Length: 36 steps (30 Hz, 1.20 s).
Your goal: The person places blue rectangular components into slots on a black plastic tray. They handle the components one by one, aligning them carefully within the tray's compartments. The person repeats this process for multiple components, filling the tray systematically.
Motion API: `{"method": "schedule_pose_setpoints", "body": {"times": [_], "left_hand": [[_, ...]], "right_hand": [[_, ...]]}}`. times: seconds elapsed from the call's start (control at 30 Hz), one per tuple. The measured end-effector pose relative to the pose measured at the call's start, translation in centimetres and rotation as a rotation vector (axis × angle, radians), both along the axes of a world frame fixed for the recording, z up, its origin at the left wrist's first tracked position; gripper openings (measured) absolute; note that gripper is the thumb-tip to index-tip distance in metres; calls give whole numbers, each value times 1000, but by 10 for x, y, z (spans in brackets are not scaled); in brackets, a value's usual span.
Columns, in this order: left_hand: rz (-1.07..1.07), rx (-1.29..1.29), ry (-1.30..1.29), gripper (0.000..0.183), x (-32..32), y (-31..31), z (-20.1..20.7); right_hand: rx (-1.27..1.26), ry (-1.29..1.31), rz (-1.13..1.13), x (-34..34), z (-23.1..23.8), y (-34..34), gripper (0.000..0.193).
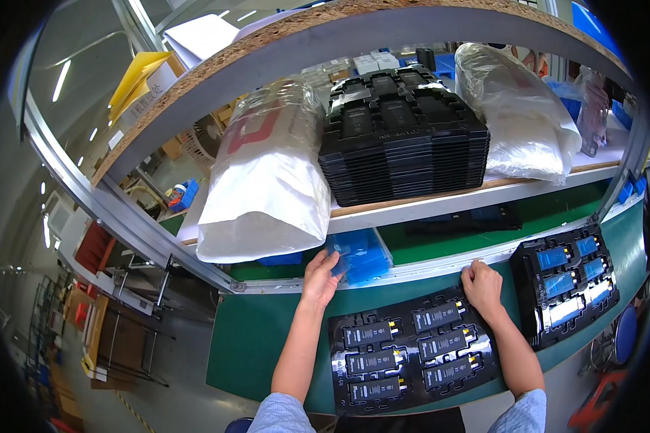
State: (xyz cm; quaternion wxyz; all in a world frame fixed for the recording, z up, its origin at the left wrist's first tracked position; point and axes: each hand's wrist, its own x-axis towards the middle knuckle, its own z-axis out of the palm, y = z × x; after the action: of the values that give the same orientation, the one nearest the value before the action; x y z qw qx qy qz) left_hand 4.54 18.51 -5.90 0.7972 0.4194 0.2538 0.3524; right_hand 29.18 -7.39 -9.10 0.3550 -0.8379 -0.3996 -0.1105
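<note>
A black plastic tray [409,340] lies on the green bench in front of me, with several flat black battery packs [369,333] with yellow tabs set in its pockets. My left hand [321,279] reaches past its far left corner. Its thumb and fingers are closed on the near left edge of the blue plastic film [368,265], a loose pile of thin clear sheets under the shelf. By the tray's far right corner, my right hand [482,286] is curled with its knuckles up. Whatever its fingers may hold is hidden.
On the right stands a stack of black trays [529,307], its top packs covered in blue film. The shelf [412,206] above carries a tall stack of empty black trays [404,159] between two plastic bags [271,173]. A metal rail [426,268] crosses the bench.
</note>
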Motion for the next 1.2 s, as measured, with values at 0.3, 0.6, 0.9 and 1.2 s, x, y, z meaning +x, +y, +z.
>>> {"method": "schedule_pose_setpoints", "body": {"times": [0.3,0.6,0.9,1.2], "left_hand": [[-31,184,116,22,14,-27,9],[-224,286,72,48,37,-108,18],[-263,805,153,79,35,-120,29],[-442,632,242,23,33,-118,18]], "right_hand": [[9,-70,24,-4,7,0,27],[97,1071,614,-40,25,-11,37],[166,1244,637,-39,35,-27,11],[188,863,583,-40,30,-27,19]]}}
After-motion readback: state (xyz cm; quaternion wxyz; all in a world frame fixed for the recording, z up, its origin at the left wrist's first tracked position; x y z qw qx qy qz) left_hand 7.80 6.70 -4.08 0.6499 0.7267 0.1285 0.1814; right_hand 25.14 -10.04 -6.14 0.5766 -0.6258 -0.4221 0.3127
